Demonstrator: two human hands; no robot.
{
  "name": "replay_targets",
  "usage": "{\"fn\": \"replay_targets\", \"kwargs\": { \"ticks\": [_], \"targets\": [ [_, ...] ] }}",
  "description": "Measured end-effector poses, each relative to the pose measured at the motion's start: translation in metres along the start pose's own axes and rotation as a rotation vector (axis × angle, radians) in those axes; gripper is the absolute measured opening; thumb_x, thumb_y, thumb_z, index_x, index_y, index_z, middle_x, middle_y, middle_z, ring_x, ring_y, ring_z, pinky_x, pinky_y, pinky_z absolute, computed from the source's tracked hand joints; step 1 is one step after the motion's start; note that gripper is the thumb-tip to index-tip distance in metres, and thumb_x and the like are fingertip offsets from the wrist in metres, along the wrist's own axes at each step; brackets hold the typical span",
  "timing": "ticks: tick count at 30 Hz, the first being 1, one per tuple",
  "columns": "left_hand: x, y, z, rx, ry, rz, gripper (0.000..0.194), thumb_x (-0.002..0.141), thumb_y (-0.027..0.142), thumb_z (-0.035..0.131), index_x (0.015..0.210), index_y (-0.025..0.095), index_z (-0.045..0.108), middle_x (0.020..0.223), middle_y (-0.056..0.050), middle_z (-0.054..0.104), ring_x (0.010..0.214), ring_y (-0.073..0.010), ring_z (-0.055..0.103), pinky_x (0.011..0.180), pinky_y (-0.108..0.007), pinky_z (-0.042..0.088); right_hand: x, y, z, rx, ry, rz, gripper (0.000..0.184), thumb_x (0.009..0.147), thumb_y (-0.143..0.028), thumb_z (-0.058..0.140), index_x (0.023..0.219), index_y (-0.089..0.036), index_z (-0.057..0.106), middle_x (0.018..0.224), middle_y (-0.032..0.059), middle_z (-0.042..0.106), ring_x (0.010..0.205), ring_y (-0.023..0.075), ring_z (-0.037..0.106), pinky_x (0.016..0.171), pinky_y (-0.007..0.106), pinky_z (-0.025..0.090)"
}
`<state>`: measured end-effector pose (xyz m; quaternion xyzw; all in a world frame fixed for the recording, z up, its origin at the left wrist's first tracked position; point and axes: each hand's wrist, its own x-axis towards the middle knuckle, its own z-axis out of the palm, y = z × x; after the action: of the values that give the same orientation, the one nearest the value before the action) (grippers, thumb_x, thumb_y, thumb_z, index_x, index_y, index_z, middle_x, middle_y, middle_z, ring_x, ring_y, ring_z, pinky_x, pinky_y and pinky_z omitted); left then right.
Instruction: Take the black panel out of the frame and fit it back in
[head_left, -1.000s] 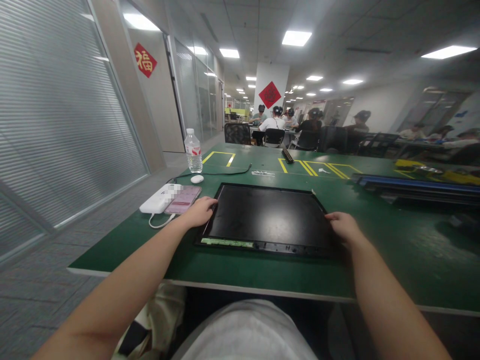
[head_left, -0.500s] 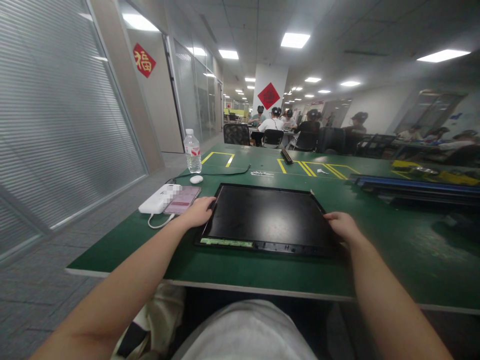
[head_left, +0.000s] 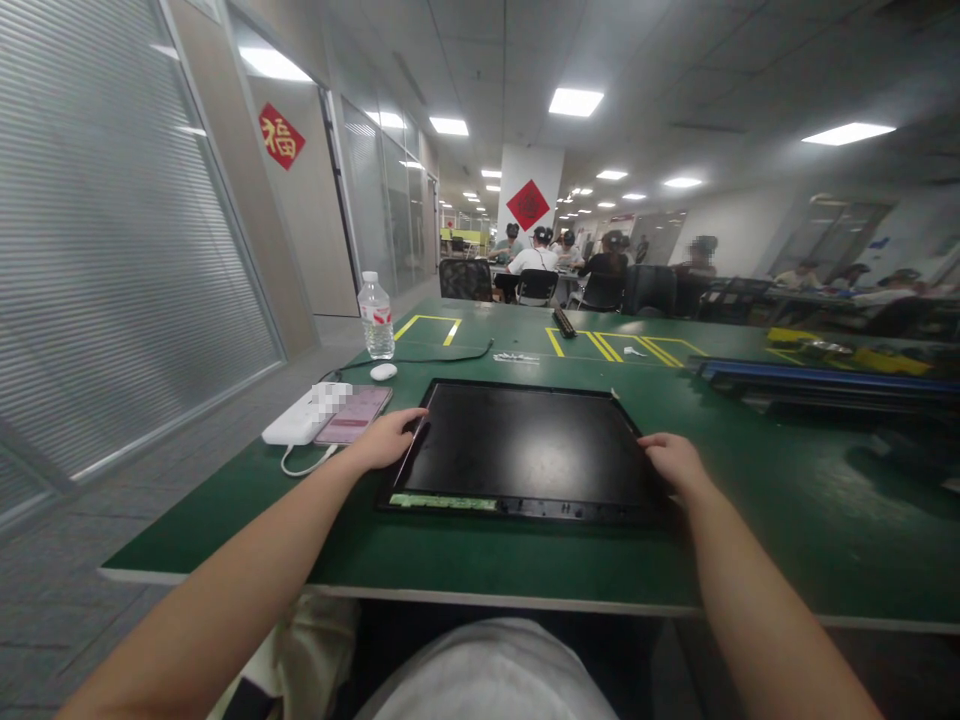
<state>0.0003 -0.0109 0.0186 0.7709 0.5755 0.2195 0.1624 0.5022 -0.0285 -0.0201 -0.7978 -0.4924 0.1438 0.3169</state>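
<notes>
Blk panel [head_left: 525, 445], faceup, long axis L-R

Toward the left of the frame I see a pink-screened phone [head_left: 358, 418] against a white device [head_left: 288, 424] on the green surface [head_left: 225, 530], a small white case [head_left: 383, 372] and upright water bottle [head_left: 376, 320] above them. Long blue-and-black pieces [head_left: 810, 388] lie at right; a red diamond sign [head_left: 282, 136] hangs upper left.

Near frame centre, the left hand [head_left: 386, 438] and right hand [head_left: 676, 465] hold opposite sides of a black panel [head_left: 525, 445]; at centre-left, a bottle [head_left: 376, 318] stands.
</notes>
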Motion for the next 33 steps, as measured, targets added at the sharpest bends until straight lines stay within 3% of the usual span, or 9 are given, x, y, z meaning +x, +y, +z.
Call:
{"fn": "replay_targets", "kwargs": {
  "ticks": [6, 12, 16, 19, 22, 24, 29, 33],
  "targets": [
    [-0.001, 0.008, -0.003, -0.276, 0.038, -0.089, 0.064, 0.069, 0.01, 0.046, 0.131, 0.015, 0.062, 0.123, -0.01, 0.072, 0.102, -0.0275, 0.071, 0.091, -0.043, 0.057, -0.004, -0.004, -0.002, 0.01, -0.004, 0.018, 0.031, 0.068, -0.011, 0.056, 0.087, -0.02, 0.078, 0.088, 0.0071, 0.076, 0.08, 0.0209, 0.069, 0.074, 0.03, 0.052],
    [-0.005, 0.022, -0.005, -0.687, 0.086, -0.154, 0.061, 0.067, 0.007, 0.052, 0.126, 0.018, 0.064, 0.128, -0.01, 0.069, 0.105, -0.0259, 0.07, 0.08, -0.035, 0.06, -0.007, -0.008, -0.004, -0.003, 0.005, 0.029, 0.029, 0.069, -0.01, 0.057, 0.086, -0.021, 0.078, 0.086, 0.0065, 0.075, 0.08, 0.0208, 0.069, 0.072, 0.028, 0.051],
    [-0.007, 0.029, -0.003, -0.894, 0.128, -0.279, 0.058, 0.062, 0.0, 0.055, 0.116, 0.019, 0.067, 0.13, -0.01, 0.067, 0.084, -0.0213, 0.073, 0.058, -0.026, 0.058, -0.008, -0.01, -0.005, 0.017, -0.002, 0.06, 0.029, 0.069, -0.008, 0.058, 0.087, -0.019, 0.078, 0.087, 0.008, 0.075, 0.082, 0.022, 0.069, 0.073, 0.029, 0.051],
    [-0.006, 0.032, -0.003, -0.988, 0.141, -0.356, 0.055, 0.063, -0.002, 0.056, 0.113, 0.018, 0.068, 0.113, -0.008, 0.074, 0.064, -0.0179, 0.07, 0.05, -0.026, 0.054, -0.008, -0.009, -0.005, 0.017, -0.007, 0.067, 0.031, 0.069, -0.007, 0.056, 0.088, -0.018, 0.078, 0.091, 0.0092, 0.075, 0.083, 0.0228, 0.069, 0.075, 0.03, 0.051],
    [-0.005, 0.034, -0.002, -1.023, 0.15, -0.434, 0.054, 0.067, -0.002, 0.058, 0.116, 0.018, 0.067, 0.08, -0.004, 0.075, 0.051, -0.0174, 0.066, 0.047, -0.027, 0.053, -0.005, -0.006, -0.004, 0.029, -0.011, 0.064, 0.032, 0.068, -0.007, 0.056, 0.089, -0.019, 0.078, 0.09, 0.0088, 0.075, 0.082, 0.0227, 0.068, 0.074, 0.03, 0.051],
    [-0.004, 0.034, 0.0, -1.056, 0.166, -0.469, 0.051, 0.069, -0.001, 0.06, 0.116, 0.018, 0.067, 0.071, -0.002, 0.073, 0.05, -0.0177, 0.065, 0.047, -0.027, 0.052, -0.004, -0.004, -0.003, 0.053, -0.022, 0.072, 0.033, 0.068, -0.007, 0.056, 0.089, -0.019, 0.078, 0.088, 0.0082, 0.075, 0.081, 0.0225, 0.068, 0.073, 0.03, 0.051],
    [-0.004, 0.036, 0.001, -1.169, 0.227, -0.507, 0.046, 0.066, -0.002, 0.07, 0.107, 0.017, 0.069, 0.085, -0.003, 0.077, 0.06, -0.0171, 0.07, 0.055, -0.027, 0.057, -0.004, -0.004, -0.004, 0.048, -0.026, 0.067, 0.033, 0.069, -0.007, 0.055, 0.091, -0.018, 0.078, 0.092, 0.0092, 0.075, 0.084, 0.0232, 0.068, 0.075, 0.031, 0.051],
    [-0.005, 0.035, 0.0, -1.235, 0.138, -0.574, 0.075, 0.063, 0.001, 0.079, 0.133, 0.019, 0.06, 0.078, -0.005, 0.076, 0.058, -0.0219, 0.071, 0.057, -0.034, 0.06, -0.004, -0.006, -0.005, 0.026, -0.014, 0.051, 0.032, 0.069, -0.007, 0.056, 0.089, -0.018, 0.078, 0.095, 0.0094, 0.075, 0.088, 0.024, 0.068, 0.08, 0.032, 0.05]
  ]
}}
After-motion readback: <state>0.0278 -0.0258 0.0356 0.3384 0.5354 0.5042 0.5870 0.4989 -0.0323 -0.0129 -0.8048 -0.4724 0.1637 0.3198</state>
